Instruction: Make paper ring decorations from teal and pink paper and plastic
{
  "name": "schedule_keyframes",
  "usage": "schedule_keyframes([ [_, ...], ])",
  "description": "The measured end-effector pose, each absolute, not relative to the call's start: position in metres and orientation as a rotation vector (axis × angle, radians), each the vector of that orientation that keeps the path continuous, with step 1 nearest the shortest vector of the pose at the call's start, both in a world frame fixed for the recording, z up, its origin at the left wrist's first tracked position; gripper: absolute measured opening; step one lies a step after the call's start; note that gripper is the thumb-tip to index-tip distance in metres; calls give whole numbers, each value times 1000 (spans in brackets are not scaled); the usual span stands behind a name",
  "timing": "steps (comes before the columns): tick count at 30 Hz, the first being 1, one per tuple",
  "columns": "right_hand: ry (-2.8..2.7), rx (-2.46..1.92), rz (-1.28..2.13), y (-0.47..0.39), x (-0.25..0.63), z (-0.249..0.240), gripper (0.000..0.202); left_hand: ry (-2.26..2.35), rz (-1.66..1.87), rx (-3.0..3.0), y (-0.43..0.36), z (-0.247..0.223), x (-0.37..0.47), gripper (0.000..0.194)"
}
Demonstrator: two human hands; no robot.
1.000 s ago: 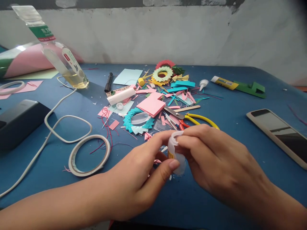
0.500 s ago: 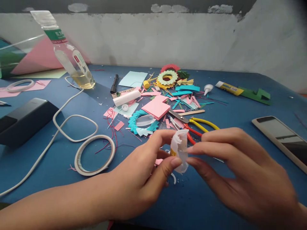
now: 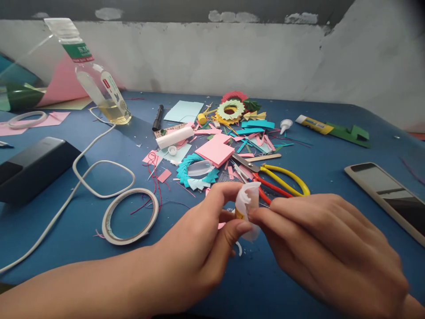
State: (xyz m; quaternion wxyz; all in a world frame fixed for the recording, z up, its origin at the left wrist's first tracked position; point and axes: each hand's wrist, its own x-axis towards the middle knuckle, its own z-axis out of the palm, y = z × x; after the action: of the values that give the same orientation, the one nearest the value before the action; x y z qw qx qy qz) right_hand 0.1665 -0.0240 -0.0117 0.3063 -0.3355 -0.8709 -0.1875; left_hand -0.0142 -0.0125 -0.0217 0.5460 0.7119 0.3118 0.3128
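A cut, curved piece of translucent white plastic (image 3: 250, 197) with a ragged edge and a bit of yellow label stands upright between my hands, above the table. My left hand (image 3: 207, 239) pinches it from the left, thumb in front and fingers behind. My right hand (image 3: 328, 243) is closed, its index fingertip pressed on the right side of the plastic; its thumb is mostly hidden. Just beyond lie scissors with red and yellow handles (image 3: 285, 175). Left of them is a blue folded-paper ring (image 3: 182, 172) with a clear plastic piece (image 3: 200, 168) inside.
Paper scraps, pink sheets (image 3: 215, 149) and folded rings (image 3: 231, 109) cover the middle of the blue table. At left are a tape roll (image 3: 108, 221), a white cable (image 3: 77, 166), a black box (image 3: 40, 168) and a tilted bottle (image 3: 99, 84). A phone (image 3: 381, 190) and glue tube (image 3: 314, 125) lie right.
My right hand has moved slightly left and turned, its fingers closing in on the plastic piece. The left hand keeps its pinch. More of the yellow scissor handle shows.
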Motion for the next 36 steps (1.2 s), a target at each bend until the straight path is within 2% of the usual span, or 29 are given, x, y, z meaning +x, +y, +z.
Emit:
schedule_keyframes([
  [12, -2253, -786, -228, -31, 168, -8, 11, 663, 865, 1768, -12, -26, -18, 28],
  [19, -2226, -1004, -417, -28, 169, -8, 20, 673, 838, 1926, -9, -23, -20, 35],
  [25, -2195, -953, -547, -30, 161, -6, 15, 726, 889, 2076, -14, -23, -18, 38],
  [36, -2175, -985, -284, -33, 156, -5, 10, 810, 1048, 2118, -15, -25, -17, 36],
])
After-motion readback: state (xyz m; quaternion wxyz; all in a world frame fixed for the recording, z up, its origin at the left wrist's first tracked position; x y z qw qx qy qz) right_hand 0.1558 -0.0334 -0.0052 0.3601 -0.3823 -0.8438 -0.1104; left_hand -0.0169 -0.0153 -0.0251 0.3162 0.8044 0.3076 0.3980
